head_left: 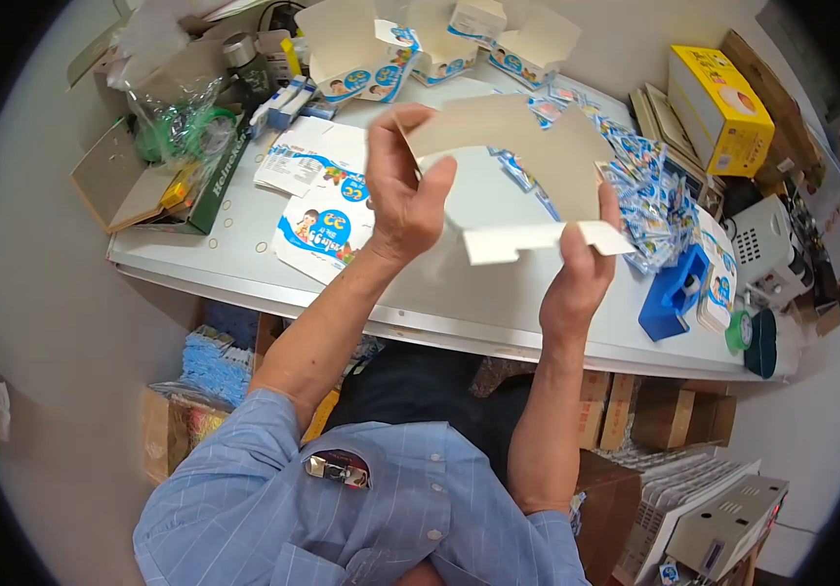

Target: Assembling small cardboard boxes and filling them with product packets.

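Observation:
Above the middle of the white table point(420, 308), I hold up a thin cardboard carton point(561, 146), bent into a loop with its plain pale inside showing. My left hand point(406, 190) is closed on its left end, thumb raised. At the right end, the thumb and fingers of my right hand point(581, 278) pinch the carton next to a notched flap. Flat printed cartons point(312, 225) in white and blue lie stacked left of the hands. Behind and to the right spreads a heap of small blue-and-white sachets point(649, 200), partly hidden by the carton.
Opened printed boxes point(356, 73) stand along the back. A green box point(217, 190) with tape rolls and plastic is at left. On the right are a blue tape dispenser point(669, 298), more flat cartons point(718, 273) and a yellow box point(727, 112). Cardboard boxes point(669, 415) sit below the table.

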A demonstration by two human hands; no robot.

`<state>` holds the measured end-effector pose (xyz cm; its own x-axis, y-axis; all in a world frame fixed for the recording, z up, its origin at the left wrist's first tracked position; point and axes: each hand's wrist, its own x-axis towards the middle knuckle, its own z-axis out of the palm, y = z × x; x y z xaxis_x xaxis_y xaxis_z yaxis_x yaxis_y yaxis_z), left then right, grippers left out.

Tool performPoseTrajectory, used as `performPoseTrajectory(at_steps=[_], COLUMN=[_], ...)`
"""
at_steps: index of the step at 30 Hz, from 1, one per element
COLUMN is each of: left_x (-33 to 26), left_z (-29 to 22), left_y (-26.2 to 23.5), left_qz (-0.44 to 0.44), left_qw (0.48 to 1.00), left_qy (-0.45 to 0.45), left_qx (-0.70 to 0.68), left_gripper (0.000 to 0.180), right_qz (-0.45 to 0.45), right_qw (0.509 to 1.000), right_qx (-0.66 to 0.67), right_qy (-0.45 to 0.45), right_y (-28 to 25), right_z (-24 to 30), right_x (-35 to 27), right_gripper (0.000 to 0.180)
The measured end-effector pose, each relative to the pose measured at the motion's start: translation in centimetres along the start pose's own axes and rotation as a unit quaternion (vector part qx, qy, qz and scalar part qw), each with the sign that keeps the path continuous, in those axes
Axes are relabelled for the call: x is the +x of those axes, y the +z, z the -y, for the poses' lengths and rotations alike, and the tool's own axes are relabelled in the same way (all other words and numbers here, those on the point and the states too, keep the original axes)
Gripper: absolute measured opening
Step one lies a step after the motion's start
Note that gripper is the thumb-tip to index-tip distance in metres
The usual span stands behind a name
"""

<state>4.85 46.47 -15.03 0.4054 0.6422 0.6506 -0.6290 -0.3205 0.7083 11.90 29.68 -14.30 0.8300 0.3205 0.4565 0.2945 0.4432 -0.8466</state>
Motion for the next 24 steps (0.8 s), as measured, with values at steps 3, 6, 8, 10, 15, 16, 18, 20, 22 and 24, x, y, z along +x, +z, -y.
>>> performPoseTrajectory(at_steps=[3, 6, 8, 10, 15, 16, 18, 20, 22, 24], left_x=[-1.5, -3.2, -5.4, -7.1, -8.7, -8.7, -8.5, -7.5, -7.0, -6.0], left_z=[0.4, 3.4, 5.0, 5.9, 6.2, 6.2, 6.1, 6.3, 5.6, 4.1], left_y=[0.8, 0.4, 1.1, -0.1, -0.9, -0.8, -1.0, -1.2, -1.4, -1.1], left_qz=[0.121, 0.192, 0.165, 0.178, 0.226, 0.225, 0.196, 0.212, 0.19, 0.196], left_qw=[0.992, 0.978, 0.968, 0.952, 0.942, 0.942, 0.917, 0.919, 0.91, 0.888], left_qy=[-0.031, -0.04, -0.18, -0.249, -0.225, -0.225, -0.292, -0.316, -0.368, -0.416], left_qx=[0.008, 0.072, 0.054, -0.012, -0.106, -0.106, -0.188, -0.105, -0.03, -0.003], left_gripper=[0.055, 0.065, 0.077, 0.095, 0.108, 0.108, 0.102, 0.096, 0.079, 0.076], right_qz=[0.014, -0.104, -0.101, -0.101, -0.072, -0.069, -0.035, -0.003, 0.062, 0.069], right_qw=[0.999, 0.982, 0.965, 0.936, 0.865, 0.855, 0.856, 0.855, 0.885, 0.88], right_qx=[-0.049, -0.087, -0.188, -0.267, -0.472, -0.487, -0.486, -0.487, -0.352, -0.364], right_qy=[0.016, 0.134, 0.153, 0.205, 0.154, 0.162, 0.17, 0.177, 0.298, 0.297], right_y=[-1.7, -2.6, -3.8, -3.4, -3.4, -3.5, -4.3, -4.7, -4.1, -4.3], right_z=[-1.1, -2.7, -3.6, -3.4, -4.5, -4.4, -4.4, -4.0, -2.3, -1.1], right_x=[-1.9, -3.2, -3.7, -3.8, -3.3, -3.1, -2.7, -2.6, -2.7, -3.9], right_gripper=[0.08, 0.094, 0.097, 0.104, 0.101, 0.1, 0.097, 0.094, 0.089, 0.084])
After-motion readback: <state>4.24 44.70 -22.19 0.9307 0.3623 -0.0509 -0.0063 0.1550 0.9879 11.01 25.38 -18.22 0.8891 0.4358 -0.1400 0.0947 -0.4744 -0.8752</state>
